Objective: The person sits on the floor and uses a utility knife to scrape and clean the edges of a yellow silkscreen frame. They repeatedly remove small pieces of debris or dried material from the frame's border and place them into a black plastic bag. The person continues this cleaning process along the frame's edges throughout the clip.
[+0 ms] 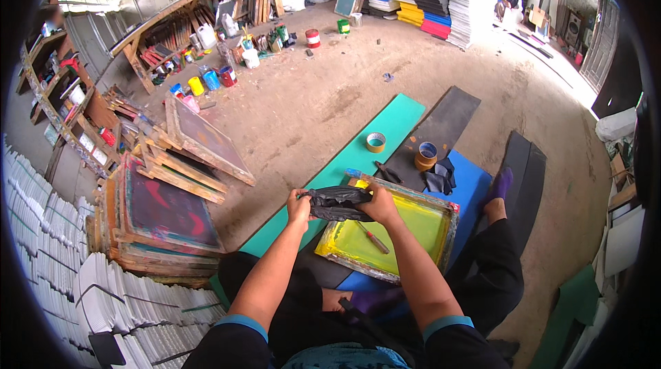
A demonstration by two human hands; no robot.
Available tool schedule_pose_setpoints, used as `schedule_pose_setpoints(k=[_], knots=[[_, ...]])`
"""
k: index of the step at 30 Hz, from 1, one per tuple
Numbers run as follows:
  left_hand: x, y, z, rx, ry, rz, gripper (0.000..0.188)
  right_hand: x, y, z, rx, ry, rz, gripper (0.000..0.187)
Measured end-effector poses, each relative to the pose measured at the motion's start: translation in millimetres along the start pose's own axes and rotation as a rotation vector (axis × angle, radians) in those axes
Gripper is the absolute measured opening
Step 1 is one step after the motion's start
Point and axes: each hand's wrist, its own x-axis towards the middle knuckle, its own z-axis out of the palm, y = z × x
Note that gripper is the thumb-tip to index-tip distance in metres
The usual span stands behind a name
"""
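Between my left hand (299, 208) and my right hand (377, 204) stretches a crumpled black plastic bag (337, 202), its top edge gathered into an opening. Fingers of both hands are closed on its two ends. Below and to the right lies a screen-printing frame (420, 231) with yellow-green mesh and paint-smeared edges. A thin tool with a red handle (372, 237) rests on the mesh, under my right forearm. Just beyond the frame are a roll of tape (376, 142), a dark blue-topped tan container (426, 155) and a crumpled black cloth or plastic piece (441, 175).
Green (392, 118), black (454, 111) and blue (468, 180) foam sheets lie under and around the frame. Wooden screen frames (169, 197) lean at left, above stacked white sheets (131, 293). Paint cans (211, 79) stand farther off. Another person (510, 1) sits far right.
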Motion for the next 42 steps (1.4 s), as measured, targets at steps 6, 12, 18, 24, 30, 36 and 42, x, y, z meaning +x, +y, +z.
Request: schedule_pose_setpoints(k=[6,12,18,24,30,36,42], knots=[[-39,-16,5,0.268,-0.331,0.294,0.076,-5,32,9,-0.180,0.099,0.228,0.041],[-72,8,-12,0.951,-0.264,0.602,0.078,18,27,58,0.025,-0.049,0.030,0.040],[32,-26,-81,0.908,-0.156,0.516,0.041,55,-18,95,-0.488,-0.239,-0.078,0.039],[115,-52,-99,0.886,-0.101,0.414,0.034,68,-54,146,-0.497,0.128,-0.541,0.041],[151,-80,-84,0.599,-0.282,0.412,0.030,74,5,228,-0.332,-0.403,-0.319,0.027],[138,-42,-79,0.593,-0.135,0.415,0.021,88,-35,201,-0.708,-0.645,-0.144,0.082],[81,29,-60,0.677,-0.056,1.164,0.015,96,-18,200,-0.816,-0.663,-0.077,0.087]])
